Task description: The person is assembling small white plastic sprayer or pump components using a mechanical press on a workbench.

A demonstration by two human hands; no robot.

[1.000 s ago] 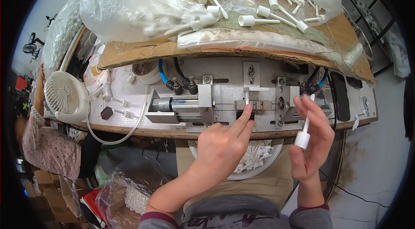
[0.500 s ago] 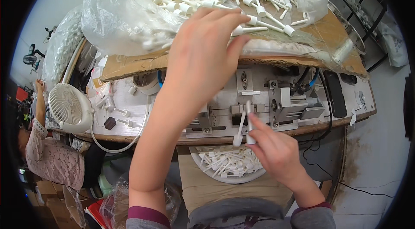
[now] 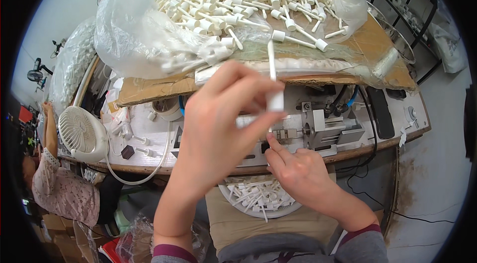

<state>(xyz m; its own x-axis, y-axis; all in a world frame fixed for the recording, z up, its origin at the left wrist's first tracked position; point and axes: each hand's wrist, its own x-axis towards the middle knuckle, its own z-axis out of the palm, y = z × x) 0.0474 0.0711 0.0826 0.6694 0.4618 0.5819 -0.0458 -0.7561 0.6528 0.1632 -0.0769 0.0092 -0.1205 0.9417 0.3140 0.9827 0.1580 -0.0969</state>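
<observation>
Left hand (image 3: 218,121) around white cap (image 3: 275,102)

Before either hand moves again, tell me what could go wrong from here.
The right hand has its fingers close to the metal block; they might get pinched if a part there moves. The left hand grips a white stick by its cap, so it could slip. Loose sticks are heaped above the cardboard; a knock might spill some.

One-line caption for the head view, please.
Left hand holds a white capped stick upright; right hand at a metal fixture.
</observation>
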